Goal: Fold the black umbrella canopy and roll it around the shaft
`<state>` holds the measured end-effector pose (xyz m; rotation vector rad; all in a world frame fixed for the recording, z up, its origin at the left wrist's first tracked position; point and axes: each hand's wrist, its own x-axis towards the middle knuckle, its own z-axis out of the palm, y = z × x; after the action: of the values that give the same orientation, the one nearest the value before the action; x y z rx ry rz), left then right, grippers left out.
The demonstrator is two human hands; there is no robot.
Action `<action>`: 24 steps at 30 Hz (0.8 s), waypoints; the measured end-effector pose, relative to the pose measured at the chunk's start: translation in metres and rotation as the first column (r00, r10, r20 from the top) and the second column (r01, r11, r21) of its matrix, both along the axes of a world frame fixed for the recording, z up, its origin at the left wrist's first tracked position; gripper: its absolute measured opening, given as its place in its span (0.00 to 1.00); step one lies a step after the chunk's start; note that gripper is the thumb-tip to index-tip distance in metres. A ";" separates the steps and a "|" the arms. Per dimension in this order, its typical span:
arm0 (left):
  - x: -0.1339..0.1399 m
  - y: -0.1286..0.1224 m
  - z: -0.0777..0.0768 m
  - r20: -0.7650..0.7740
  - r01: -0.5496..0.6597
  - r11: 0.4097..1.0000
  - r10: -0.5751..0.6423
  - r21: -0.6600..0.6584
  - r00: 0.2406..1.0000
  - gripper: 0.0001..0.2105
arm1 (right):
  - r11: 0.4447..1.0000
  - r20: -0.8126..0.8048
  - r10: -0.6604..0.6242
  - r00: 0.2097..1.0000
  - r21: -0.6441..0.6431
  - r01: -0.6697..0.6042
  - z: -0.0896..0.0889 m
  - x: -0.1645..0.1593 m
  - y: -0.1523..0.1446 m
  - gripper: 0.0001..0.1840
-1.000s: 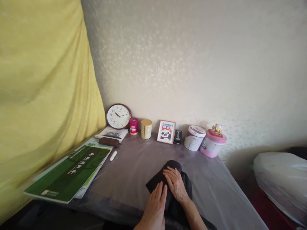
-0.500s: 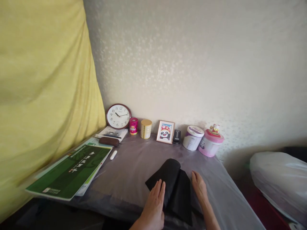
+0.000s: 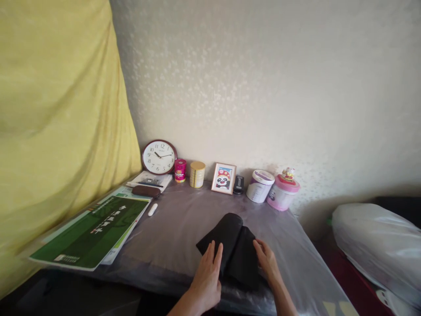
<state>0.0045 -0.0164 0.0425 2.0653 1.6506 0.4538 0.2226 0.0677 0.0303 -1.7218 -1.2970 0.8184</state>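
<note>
A folded black sheet, fabric-like [image 3: 226, 237], lies near the front edge of the table, its left part curving over in a rounded fold and its right part a flatter flap. My left hand [image 3: 208, 276] rests on the lower left of it with fingers stretched out and slightly spread. At the flap's right edge, my right hand [image 3: 267, 259] pinches the black material between thumb and fingers. Whether it is a bag or plain cloth I cannot tell.
Green books [image 3: 95, 232] lie at the left with a brown case [image 3: 146, 191] and a white stick-shaped item [image 3: 153, 210]. Along the wall stand a clock [image 3: 159, 157], a pink can [image 3: 180, 171], a yellow-lidded can [image 3: 198, 175], a picture frame [image 3: 223, 178] and two tubs [image 3: 260, 186].
My right hand has moved left onto the flap's right edge and closed on it. The flap's lower end has drawn up. My left hand stays on the sheet; the view has shifted slightly.
</note>
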 end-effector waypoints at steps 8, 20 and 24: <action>0.001 -0.001 -0.002 -0.034 -0.001 1.000 0.002 0.022 0.999 0.44 | 0.998 -0.016 0.013 1.000 0.069 -0.012 -0.001 -0.016 0.002 0.22; 0.000 0.002 -0.009 -0.046 -0.013 1.000 0.014 0.016 0.999 0.43 | 0.982 -0.383 0.113 0.917 0.186 -0.044 0.045 -0.046 -0.005 0.25; 0.001 0.002 -0.010 -0.043 -0.031 1.000 0.031 0.003 0.999 0.43 | 0.991 -0.460 0.087 0.884 0.131 -0.029 0.040 -0.031 -0.018 0.26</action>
<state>0.0058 -0.0148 0.0324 2.0672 1.7094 0.4245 0.1911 0.0501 0.0700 -1.2877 -1.0443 1.0866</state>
